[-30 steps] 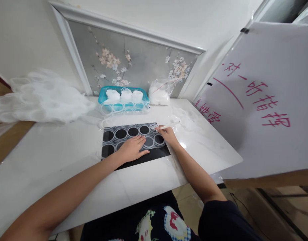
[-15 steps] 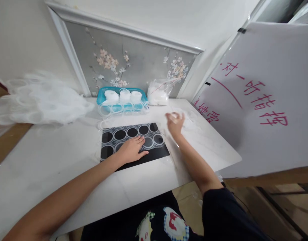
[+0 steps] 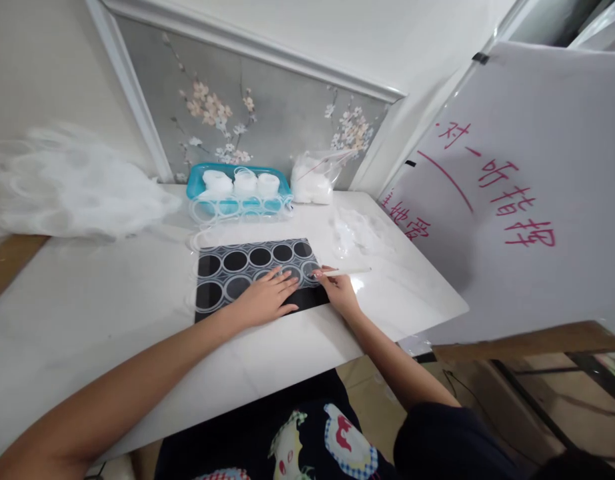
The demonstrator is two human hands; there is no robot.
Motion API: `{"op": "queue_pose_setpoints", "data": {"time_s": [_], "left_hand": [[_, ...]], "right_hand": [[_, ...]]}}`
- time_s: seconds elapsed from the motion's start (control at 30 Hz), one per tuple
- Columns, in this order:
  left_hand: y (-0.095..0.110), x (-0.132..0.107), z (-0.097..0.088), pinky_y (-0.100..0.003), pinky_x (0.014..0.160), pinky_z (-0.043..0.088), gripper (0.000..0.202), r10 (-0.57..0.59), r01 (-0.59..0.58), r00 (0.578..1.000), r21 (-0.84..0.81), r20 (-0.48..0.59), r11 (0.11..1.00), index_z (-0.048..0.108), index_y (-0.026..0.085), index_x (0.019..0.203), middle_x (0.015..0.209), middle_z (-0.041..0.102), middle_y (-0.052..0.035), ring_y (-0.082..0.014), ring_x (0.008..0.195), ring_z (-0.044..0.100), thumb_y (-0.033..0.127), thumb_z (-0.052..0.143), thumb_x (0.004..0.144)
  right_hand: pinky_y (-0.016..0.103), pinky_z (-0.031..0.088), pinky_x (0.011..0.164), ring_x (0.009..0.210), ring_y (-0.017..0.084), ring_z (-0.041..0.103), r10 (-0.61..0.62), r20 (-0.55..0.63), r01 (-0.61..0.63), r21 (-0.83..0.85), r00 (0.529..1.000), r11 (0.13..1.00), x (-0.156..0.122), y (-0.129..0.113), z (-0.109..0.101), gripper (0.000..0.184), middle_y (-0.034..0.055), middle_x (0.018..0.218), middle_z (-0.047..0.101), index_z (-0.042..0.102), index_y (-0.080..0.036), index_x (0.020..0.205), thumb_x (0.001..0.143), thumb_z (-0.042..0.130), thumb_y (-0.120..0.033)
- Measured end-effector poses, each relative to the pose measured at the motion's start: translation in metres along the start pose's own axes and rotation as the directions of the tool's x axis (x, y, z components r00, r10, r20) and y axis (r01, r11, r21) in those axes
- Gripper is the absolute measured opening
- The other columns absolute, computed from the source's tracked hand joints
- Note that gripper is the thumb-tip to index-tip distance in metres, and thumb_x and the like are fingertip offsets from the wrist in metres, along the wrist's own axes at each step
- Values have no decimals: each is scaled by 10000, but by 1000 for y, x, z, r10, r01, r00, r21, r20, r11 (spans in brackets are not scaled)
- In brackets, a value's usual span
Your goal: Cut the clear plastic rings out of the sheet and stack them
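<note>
Left fingers [image 3: 283, 285] rest flat, slightly spread, on a ringed sheet [image 3: 248, 259]; right fingers [image 3: 328, 279] pinch a pen [image 3: 350, 271]; beyond both, a tray [image 3: 193, 187].

Free tabletop [image 3: 112, 300] left of black mat [image 3: 308, 299]; blue tray [image 3: 192, 187], bag [image 3: 315, 183] block behind.

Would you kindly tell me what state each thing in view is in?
left hand, spread flat on the ringed sheet
right hand, pinching the white pen-like tool
white pen-like tool, held, slanted, tip by the ringed sheet
ringed sheet, flat over the black mat
black mat, partly covered
blue tray, holding white bundles
clear bag, partly filled; seal unclear
white heap, loosely piled
</note>
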State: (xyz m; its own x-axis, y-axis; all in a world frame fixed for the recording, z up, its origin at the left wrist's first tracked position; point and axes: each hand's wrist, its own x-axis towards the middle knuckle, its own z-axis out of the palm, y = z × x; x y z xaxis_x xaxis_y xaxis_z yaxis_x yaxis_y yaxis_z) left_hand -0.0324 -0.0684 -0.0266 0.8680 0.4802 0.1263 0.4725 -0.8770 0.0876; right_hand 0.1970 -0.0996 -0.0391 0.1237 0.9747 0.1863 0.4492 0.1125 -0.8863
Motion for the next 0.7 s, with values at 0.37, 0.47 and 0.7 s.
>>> {"op": "queue_pose_setpoints", "data": {"time_s": [0.37, 0.47, 0.7], "left_hand": [[-7, 0, 5, -437, 1203, 272, 534, -11, 10, 1000, -83, -12, 997, 528, 104, 1413, 1467, 511, -135, -281, 1416, 425, 460, 449, 1023], [-6, 0, 5, -445, 1198, 284, 529, -16, 14, 1000, -103, -19, 995, 528, 124, 1418, 1469, 508, -129, -283, 1416, 425, 465, 449, 1021], [-6, -2, 2, -416, 1197, 285, 557, -33, 32, 999, -162, -5, 986, 527, 176, 1424, 1472, 507, -111, -266, 1424, 414, 518, 508, 985]], "right_hand": [[487, 478, 1037, 1254, 338, 595, 24, -2, -24, -7, 1000, 1000, 4, 5, -3, 381, 86, 1019, 785, 788, -223, 893, 881, 564, -530], [479, 501, 1009, 1254, 334, 595, 17, 4, -17, -32, 1000, 999, 1, 6, -1, 370, 86, 1023, 784, 784, -228, 901, 892, 560, -522], [605, 78, 1219, 1329, 294, 518, -317, 112, 335, -399, 942, 854, 5, 5, -7, 197, 14, 990, 792, 763, -308, 926, 903, 571, -273]]}}
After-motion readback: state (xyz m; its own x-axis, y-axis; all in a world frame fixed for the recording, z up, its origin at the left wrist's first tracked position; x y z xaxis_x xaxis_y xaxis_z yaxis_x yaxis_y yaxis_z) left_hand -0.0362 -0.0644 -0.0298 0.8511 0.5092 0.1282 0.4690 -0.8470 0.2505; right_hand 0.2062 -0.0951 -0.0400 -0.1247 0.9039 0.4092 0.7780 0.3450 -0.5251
